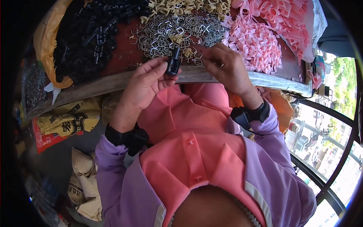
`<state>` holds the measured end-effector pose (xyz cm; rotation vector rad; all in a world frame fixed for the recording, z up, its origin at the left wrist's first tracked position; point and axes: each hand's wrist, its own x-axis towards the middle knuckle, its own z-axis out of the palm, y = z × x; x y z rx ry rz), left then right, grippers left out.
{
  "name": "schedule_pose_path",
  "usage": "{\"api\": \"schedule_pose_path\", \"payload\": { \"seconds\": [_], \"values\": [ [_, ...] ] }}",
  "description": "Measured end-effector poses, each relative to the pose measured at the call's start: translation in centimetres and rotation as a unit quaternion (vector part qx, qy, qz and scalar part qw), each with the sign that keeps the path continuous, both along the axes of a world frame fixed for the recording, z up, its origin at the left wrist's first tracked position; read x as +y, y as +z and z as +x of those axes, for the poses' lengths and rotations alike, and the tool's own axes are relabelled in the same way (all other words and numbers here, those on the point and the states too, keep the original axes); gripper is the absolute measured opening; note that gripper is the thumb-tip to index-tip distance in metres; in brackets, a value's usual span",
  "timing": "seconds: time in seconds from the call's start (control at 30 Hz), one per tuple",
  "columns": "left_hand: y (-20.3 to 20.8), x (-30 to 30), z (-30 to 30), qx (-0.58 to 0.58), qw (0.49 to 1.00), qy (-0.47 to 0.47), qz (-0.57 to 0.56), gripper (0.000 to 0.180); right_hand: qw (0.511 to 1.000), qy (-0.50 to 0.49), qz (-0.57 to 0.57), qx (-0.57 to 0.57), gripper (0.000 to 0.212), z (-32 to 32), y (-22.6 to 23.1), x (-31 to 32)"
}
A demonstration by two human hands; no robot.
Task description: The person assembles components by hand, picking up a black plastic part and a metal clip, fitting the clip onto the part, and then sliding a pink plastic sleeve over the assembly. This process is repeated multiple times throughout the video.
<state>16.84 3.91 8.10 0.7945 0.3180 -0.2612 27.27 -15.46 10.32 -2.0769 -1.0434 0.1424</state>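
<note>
My left hand [149, 77] pinches a small black plastic part [174, 62] between thumb and fingers, upright just over the table's near edge. A beige plastic piece [176, 38] shows at its upper end; I cannot tell whether it is joined to it. To the right, my right hand [230, 68] hovers above the same edge, fingers curled toward the thumb. Whatever those fingertips may hold is hidden. Beyond both hands spreads a heap of bent metal wire clips [159, 36]. Small grey metal bits [214, 38] lie beside the clips, near my right fingers.
Black plastic parts [87, 49] are heaped at left beside an orange sack [53, 45]. Beige pieces [193, 5] lie at the back. Short pink pieces [253, 45] and longer pink strips [281, 17] fill the right. The wooden table edge [124, 83] crosses before me; sacks [72, 117] sit below.
</note>
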Motion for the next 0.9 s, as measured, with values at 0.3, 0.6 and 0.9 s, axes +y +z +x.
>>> {"api": "schedule_pose_path", "payload": {
  "seconds": [0.3,0.6,0.9],
  "values": [
    [0.9,-2.6,-1.0,0.0,0.999,-0.027,-0.038,0.027,0.991,0.1,0.084,-0.039,0.012,-3.4,1.4,0.8],
    [0.8,-3.0,-1.2,0.009,0.999,-0.05,-0.013,0.024,0.994,0.096,0.011,-0.047,0.012,-3.7,1.0,1.0],
    [0.0,-1.8,-1.0,0.014,0.996,-0.083,0.03,0.025,0.994,0.106,0.018,-0.007,0.009,-3.1,0.1,2.3]
  ]
}}
